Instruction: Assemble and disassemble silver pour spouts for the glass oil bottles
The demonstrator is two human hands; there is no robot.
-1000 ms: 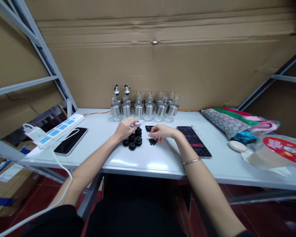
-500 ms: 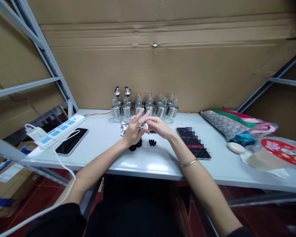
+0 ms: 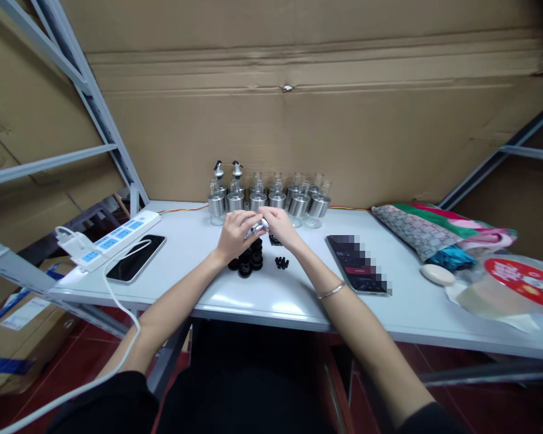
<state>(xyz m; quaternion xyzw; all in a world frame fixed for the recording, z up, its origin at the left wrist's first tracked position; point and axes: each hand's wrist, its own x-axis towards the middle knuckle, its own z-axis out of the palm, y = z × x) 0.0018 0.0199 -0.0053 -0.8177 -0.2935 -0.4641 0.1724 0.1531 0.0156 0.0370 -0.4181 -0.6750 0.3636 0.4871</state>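
My left hand and my right hand meet above the middle of the white table, both gripping a small silver spout piece between their fingertips. Just below the hands sits a cluster of black round caps, and a few tiny black plugs lie to its right. Behind the hands stands a row of glass bottles with steel bases; two at the left carry silver pourer tops.
A white power strip and a dark phone lie at the left, with a white cable running toward me. Another phone lies right of the hands. Patterned cloth bags, a pale oval object and a plastic bag fill the right side.
Both hands left the caps and plugs on the table, rose and came together on the silver piece. They have since shifted slightly toward the bottles.
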